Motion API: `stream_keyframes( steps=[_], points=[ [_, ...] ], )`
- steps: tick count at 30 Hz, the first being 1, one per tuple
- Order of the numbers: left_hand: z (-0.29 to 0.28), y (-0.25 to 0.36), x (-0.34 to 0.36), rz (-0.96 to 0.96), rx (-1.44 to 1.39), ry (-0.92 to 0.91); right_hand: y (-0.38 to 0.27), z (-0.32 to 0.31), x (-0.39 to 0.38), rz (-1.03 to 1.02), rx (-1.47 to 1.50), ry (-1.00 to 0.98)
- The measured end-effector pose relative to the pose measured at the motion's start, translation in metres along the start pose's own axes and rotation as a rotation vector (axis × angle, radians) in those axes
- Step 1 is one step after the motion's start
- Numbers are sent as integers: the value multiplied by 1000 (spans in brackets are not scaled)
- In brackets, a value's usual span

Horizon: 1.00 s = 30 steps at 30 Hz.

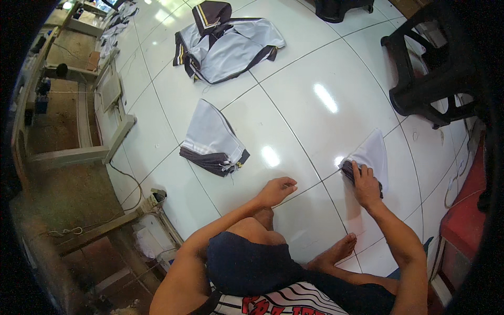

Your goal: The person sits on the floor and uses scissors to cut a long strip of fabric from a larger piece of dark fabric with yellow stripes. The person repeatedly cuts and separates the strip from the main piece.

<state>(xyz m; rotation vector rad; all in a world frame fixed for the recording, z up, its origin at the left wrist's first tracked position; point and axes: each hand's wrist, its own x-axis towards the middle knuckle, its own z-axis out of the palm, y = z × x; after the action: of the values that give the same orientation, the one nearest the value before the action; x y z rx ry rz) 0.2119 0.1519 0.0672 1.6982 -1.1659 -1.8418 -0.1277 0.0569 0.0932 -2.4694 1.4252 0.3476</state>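
My right hand (pixel 366 186) rests on a white fabric piece (pixel 374 152) with a dark edge, lying on the tiled floor at the right. Its fingers are spread over the dark band, and part of the piece is hidden under them. Above the floor near my knee, my left hand (pixel 278 191) is loosely curled, a gap between thumb and fingers, with nothing visible in it. Beyond it lies a stack of white, wedge-shaped fabric pieces (pixel 207 128) with dark gathered edges and loose threads.
Farther off lies a heap of white and dark fabric (pixel 231 50) with yellow-striped trim. Black plastic stools (pixel 433 68) stand at the right, above a red object (pixel 464 215). Wooden frames (pixel 68 157) and a cord (pixel 137 184) line the left side. My bare feet (pixel 338 249) are on the tiles.
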Motion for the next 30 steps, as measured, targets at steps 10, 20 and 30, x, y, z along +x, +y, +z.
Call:
stream_keyframes(
  steps=[10,20,30],
  points=[
    [7,-5,32,-60,-1003,-36,-179,-13,64,62,640,171],
    [-5,-28,11,-86,-1230,216,-214,-47,46,-6,584,-165],
    [-28,0,-14,-54,-1008,260,-233,-47,31,-107,763,-172]
  ],
)
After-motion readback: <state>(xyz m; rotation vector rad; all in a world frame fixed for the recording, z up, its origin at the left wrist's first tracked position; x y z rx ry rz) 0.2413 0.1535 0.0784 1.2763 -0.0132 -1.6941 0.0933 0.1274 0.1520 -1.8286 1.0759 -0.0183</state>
